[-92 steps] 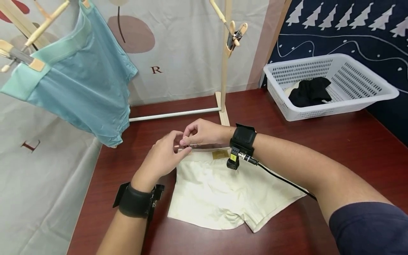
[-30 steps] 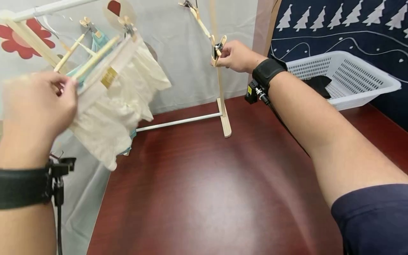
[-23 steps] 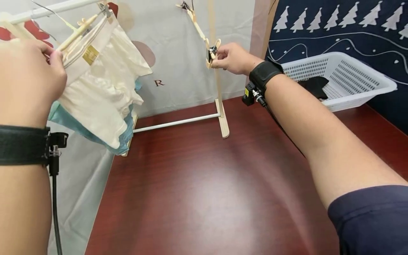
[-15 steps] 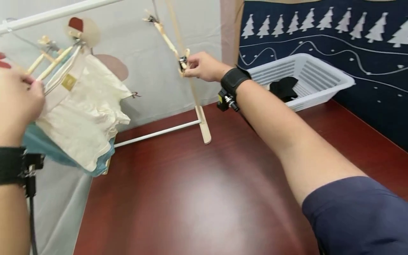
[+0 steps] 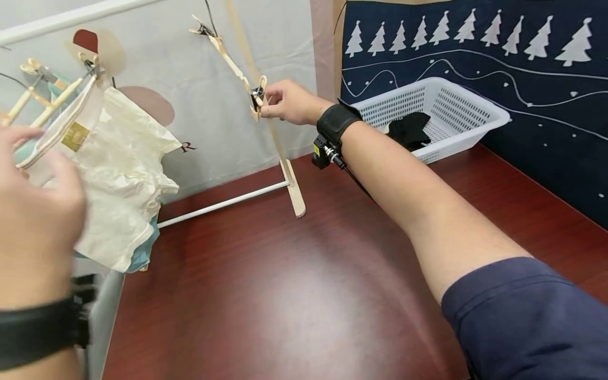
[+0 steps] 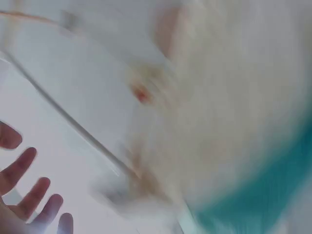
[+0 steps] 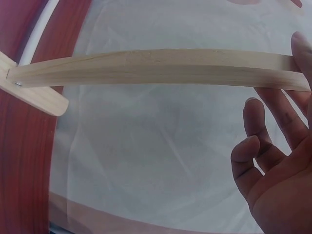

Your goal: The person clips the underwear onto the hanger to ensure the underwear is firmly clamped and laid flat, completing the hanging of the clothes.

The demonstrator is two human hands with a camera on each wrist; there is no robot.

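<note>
- The cream shorts (image 5: 119,174) are now seen hanging from a clip (image 5: 92,66) of the wooden hanger (image 5: 45,103) at upper left, in front of a teal garment (image 5: 142,253); 3.1 s ago they lay flat on the table under both hands.
- The left hand (image 5: 35,211) was pinching the hanger end half a second ago; it is now drawn back, fingers spread and loose, nothing held. This is confirmed by the left wrist view, where splayed fingertips (image 6: 29,195) are seen apart from the blurred cloth.
- Judgement: the shorts appear to hang on one clip only, the near waistband corner not seen fastened.
- The right hand (image 5: 290,103) has stayed raised for the last second, thumb and forefinger pinched on the wooden clothespin (image 5: 258,97) at the hanger's other end.
- Close behind the clothespin stands the rack's upright post (image 5: 273,134); its foot (image 5: 294,195) rests on the dark red table (image 5: 294,295).
- A white basket (image 5: 475,113) holding a black garment (image 5: 408,129) sits well apart, at right rear.
- The right forearm crosses between the rack and the basket.
</note>
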